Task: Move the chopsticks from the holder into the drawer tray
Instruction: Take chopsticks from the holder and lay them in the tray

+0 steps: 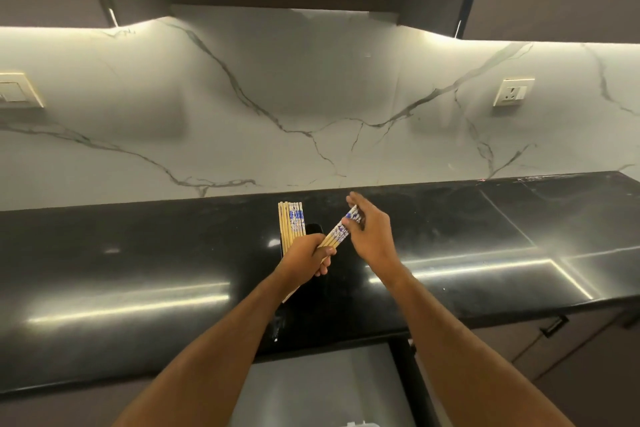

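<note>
A black holder stands on the black countertop, mostly hidden behind my left hand. Several wooden chopsticks with blue-and-white tops stand upright in it. My left hand is closed around the lower part of a tilted bundle of chopsticks. My right hand pinches the patterned top ends of that same bundle. Below the counter edge an open drawer shows a grey inside; a white corner of something peeks in at the bottom edge.
A white marble backsplash rises behind the counter, with a switch plate at left and a socket at right. Dark upper cabinets hang overhead. A lower cabinet door with a black handle sits to the right of the drawer.
</note>
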